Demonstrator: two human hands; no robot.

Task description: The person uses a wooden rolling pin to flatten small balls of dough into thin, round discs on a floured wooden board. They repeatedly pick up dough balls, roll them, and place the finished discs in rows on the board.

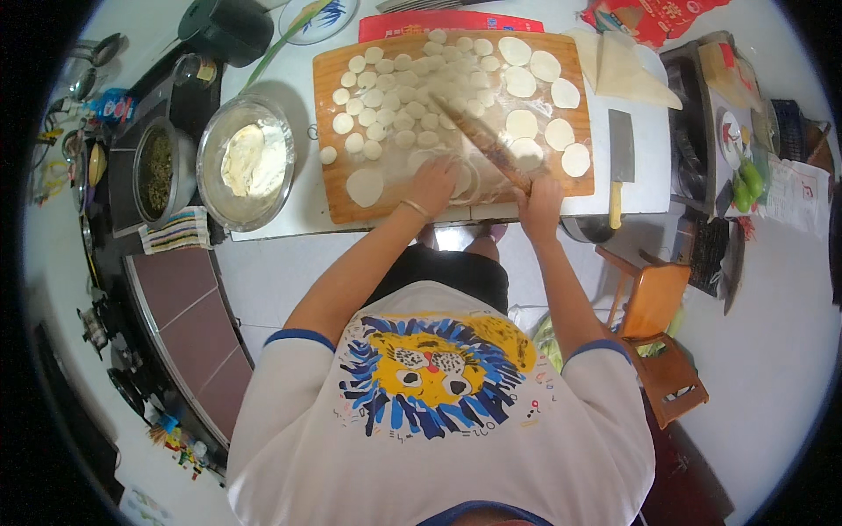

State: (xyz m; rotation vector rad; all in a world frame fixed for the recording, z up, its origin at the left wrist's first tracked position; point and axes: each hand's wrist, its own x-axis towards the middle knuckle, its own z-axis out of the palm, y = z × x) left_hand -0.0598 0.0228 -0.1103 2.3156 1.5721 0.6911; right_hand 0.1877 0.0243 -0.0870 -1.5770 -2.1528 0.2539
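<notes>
My right hand (540, 207) grips the near end of a wooden rolling pin (484, 143), which slants up and left over the floured wooden board (342, 203). At the board's near edge my left hand (433, 182) has its fingers at the side of a thin round dough wrapper (466, 181), seeming to hold its edge; slight blur hides the fingertips. Several small dough pieces (404, 138) cover the board's left and middle. Rolled wrappers (559, 134) lie along the right, and another flat wrapper (365, 188) rests at the near left.
Left of the board stands a metal bowl (208, 167) holding dough (254, 159). Beyond it is a pot of chopped green filling (159, 171). A cleaver (621, 145) lies on the white table right of the board. A wooden chair (660, 298) stands below the table's right side.
</notes>
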